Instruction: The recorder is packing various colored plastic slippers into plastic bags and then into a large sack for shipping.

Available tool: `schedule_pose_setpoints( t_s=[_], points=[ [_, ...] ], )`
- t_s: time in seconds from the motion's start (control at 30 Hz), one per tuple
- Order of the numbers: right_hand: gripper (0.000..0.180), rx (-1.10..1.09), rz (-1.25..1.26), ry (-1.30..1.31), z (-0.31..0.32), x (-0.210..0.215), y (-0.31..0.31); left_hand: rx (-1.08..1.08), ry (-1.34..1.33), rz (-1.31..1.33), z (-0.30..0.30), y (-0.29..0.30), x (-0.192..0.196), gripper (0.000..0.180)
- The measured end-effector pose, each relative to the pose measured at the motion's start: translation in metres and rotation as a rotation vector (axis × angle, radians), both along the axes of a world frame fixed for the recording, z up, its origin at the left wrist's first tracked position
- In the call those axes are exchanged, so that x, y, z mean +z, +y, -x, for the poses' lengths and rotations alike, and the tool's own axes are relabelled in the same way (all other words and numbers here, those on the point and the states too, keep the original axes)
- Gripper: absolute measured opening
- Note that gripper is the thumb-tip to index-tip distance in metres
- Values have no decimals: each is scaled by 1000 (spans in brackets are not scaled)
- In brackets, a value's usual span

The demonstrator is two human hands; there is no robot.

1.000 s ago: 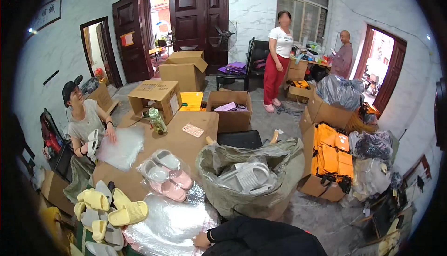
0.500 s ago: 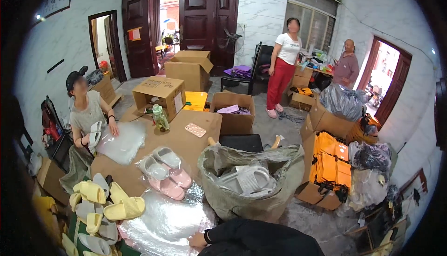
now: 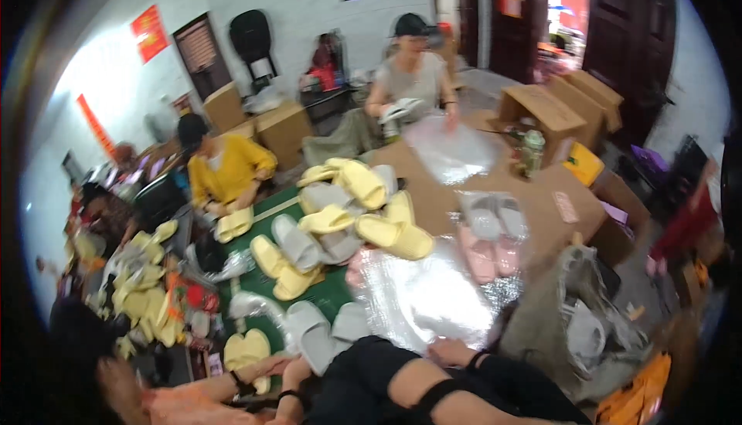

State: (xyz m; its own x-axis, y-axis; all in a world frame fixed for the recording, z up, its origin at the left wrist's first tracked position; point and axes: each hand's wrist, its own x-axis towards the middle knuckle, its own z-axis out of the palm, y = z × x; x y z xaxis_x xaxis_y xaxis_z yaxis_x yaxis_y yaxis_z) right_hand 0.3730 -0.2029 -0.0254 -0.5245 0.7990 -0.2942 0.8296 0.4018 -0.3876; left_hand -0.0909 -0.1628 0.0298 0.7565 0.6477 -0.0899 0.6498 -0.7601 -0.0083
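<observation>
My right hand [image 3: 452,351], black-cuffed, lies at the near edge of shiny clear plastic bags [image 3: 429,290]. It looks flat, though motion blurs the fingers. Beyond it, grey slippers [image 3: 483,220] and pink slippers [image 3: 478,255] rest under clear film. A bare forearm with a black band [image 3: 439,396] and black cloth crosses the lower edge; I cannot make out my left hand there. Grey slippers [image 3: 311,336] lie beside that black cloth. A co-worker's hands [image 3: 270,365], below an orange top, are close to them and to yellow slippers [image 3: 247,349].
Yellow slippers [image 3: 398,236] and grey ones pile up on the green table [image 3: 270,270]. A cardboard-topped table [image 3: 541,197] bears a green bottle [image 3: 532,154]. A woven sack [image 3: 541,340] stands right. Co-workers in yellow [image 3: 232,162] and grey [image 3: 417,77] sit across.
My view has swung left, bringing the green table, more slippers and other co-workers into sight. The sack has shifted rightward in the picture. My right hand stays by the plastic bags' near edge.
</observation>
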Motion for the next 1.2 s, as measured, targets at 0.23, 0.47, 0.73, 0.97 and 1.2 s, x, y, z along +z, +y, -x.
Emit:
schedule_pose_setpoints(
  t_s=[0.23,0.47,0.73,0.97,1.2],
  points=[
    [41,95,54,-124,3,19,-2,20,481,-39,47,-49,-87,26],
    [48,70,30,-110,10,21,1,177,611,-89,38,-59,-71,22],
    [45,13,119,-145,17,24,6,366,463,-124,22,-83,-25,26],
    [31,-98,-1,-15,31,64,7,347,-1116,924,-265,23,163,34],
    [38,-134,-79,17,43,67,1,1342,-817,67,-173,7,1,60]
  ],
)
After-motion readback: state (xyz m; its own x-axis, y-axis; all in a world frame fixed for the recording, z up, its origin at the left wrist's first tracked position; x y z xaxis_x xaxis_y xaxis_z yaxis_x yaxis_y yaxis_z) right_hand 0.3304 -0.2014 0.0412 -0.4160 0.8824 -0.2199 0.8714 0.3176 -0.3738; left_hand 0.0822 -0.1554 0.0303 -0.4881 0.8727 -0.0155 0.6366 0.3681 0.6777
